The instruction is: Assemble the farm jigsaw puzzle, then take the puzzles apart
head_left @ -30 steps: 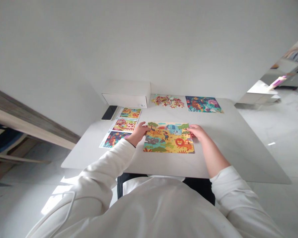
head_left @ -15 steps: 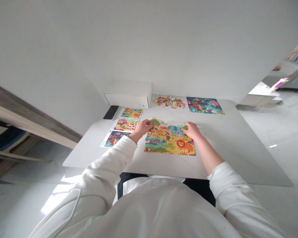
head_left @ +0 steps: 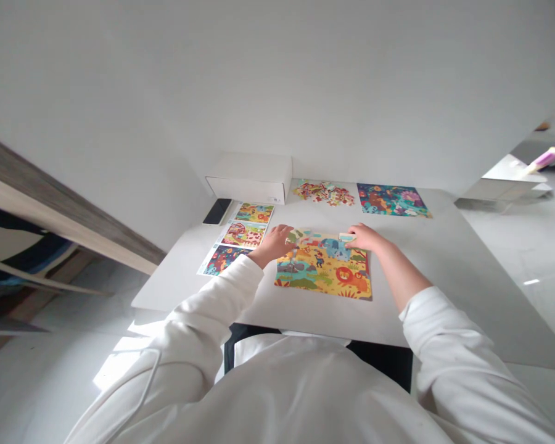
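The jigsaw puzzle (head_left: 324, 277), a yellow savanna scene with lions and an elephant, lies in front of me with its top edge uneven. At its upper left corner, my left hand (head_left: 274, 243) has its fingers closed on a green tree puzzle piece (head_left: 295, 235), which looks slightly raised. My right hand (head_left: 366, 238) pinches a pale puzzle piece (head_left: 346, 237) with a blue-green patch at the top edge, above the elephant. The fingertips of both hands are partly hidden.
Behind the puzzle lies a pile of loose pieces (head_left: 324, 192), beside a dark blue finished puzzle (head_left: 393, 200). A white box (head_left: 247, 185) stands against the wall. A phone (head_left: 217, 211) and a sheet with three pictures (head_left: 244, 235) lie to the left on the white table (head_left: 425, 277).
The puzzle's top corners have altered: the tree piece at the left and a pale piece at the right now look lifted in my fingers. The whole view has shifted slightly.
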Available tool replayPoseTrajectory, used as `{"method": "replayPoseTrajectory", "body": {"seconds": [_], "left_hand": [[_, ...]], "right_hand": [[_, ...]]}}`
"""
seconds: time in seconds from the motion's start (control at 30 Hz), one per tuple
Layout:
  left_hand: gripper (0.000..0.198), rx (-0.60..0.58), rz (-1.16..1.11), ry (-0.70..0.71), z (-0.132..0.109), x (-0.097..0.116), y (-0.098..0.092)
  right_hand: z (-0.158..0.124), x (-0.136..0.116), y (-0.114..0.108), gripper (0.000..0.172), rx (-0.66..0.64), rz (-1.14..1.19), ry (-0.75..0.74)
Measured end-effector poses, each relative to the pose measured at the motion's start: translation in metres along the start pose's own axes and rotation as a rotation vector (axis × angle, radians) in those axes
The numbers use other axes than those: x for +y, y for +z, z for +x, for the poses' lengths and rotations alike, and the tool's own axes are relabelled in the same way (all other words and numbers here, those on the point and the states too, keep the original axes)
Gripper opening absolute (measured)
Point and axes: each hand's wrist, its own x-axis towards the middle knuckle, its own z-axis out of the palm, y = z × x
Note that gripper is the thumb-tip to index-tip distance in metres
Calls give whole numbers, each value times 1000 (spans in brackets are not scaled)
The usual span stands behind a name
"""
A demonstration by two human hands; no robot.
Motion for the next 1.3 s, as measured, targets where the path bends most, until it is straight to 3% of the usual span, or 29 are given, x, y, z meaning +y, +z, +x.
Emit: {"method": "replayPoseTrajectory", "body": {"seconds": [0.17,0.37,0.47,0.57,0.67,0.73,0.83,0.93,1.03,1.17,1.3], "left_hand": [[75,-142,23,203,34,24,12],[102,-259,156,147,60,41,15],[91,-281,172,160,70,45,9],[65,-323,223,168,78,49,4],[34,-358,192,186,81,53,-1],[24,-376,114,225,81,54,-4],[24,-339,-15,282,77,55,-13],[31,-289,-141,259,73,58,-23],[43,-306,-198,217,66,65,-25],[52,-226,39,240,59,80,-9],[55,-157,166,211,63,99,10]], "right_hand": [[-5,9,-5,21,12,240,-37],[-21,24,-20,30,106,531,-71],[-24,26,-24,41,113,670,-53],[-21,21,-20,49,70,759,-64],[-15,10,-10,44,20,672,-59],[-10,3,-3,36,49,496,-33],[-4,-7,6,40,185,205,13],[-1,-15,12,50,314,108,7],[-1,-28,14,45,466,173,-84],[-16,-64,7,43,631,275,-272],[-45,-116,-3,68,593,217,-686]]}}
